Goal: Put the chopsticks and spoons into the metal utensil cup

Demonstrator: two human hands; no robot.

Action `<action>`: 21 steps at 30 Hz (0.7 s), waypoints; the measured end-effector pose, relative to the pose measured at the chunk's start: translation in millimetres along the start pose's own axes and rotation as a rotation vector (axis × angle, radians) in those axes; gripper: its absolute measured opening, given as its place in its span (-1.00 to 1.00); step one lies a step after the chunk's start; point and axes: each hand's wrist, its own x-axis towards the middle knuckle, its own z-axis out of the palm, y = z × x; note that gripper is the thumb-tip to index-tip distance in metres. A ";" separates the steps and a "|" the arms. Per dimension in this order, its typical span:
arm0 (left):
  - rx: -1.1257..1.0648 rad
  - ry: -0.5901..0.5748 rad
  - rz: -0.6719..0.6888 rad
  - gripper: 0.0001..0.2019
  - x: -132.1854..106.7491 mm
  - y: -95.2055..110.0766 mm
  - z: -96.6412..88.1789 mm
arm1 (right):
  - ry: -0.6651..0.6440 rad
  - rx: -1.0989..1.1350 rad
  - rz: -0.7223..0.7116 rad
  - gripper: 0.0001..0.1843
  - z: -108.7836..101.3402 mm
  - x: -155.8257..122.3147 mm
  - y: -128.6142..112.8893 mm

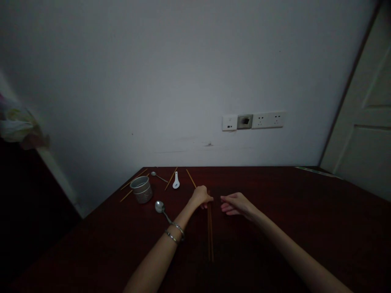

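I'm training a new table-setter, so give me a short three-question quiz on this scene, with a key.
1. Which of the person's hands is at the brown chopsticks?
2. True or false: the white spoon is standing inside the grey container.
3. Which lies closest to the bracelets? (a) the white spoon, (b) the grey container, (c) the nearer metal spoon

Key:
1. The left hand; the right hand is apart from them.
2. False: it lies on the table, to the right of the container.
3. c.
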 end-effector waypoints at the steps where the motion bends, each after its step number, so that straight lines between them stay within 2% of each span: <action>1: 0.030 0.007 0.004 -0.81 -1.3 0.5 -0.6 | -0.001 -0.006 0.004 -0.67 -0.4 0.6 1.2; 9: 0.245 0.039 0.016 -0.80 -15.9 11.4 -6.8 | -0.026 -0.162 0.024 -0.74 10.6 0.8 2.1; 17: 0.235 0.024 0.029 -0.80 -21.5 10.4 -7.6 | -0.047 -0.272 0.043 -0.90 19.5 -6.9 -3.5; 21: 0.249 0.030 0.033 -0.79 -22.2 11.1 -7.6 | -0.030 -0.282 0.058 -0.90 20.2 -9.5 -5.8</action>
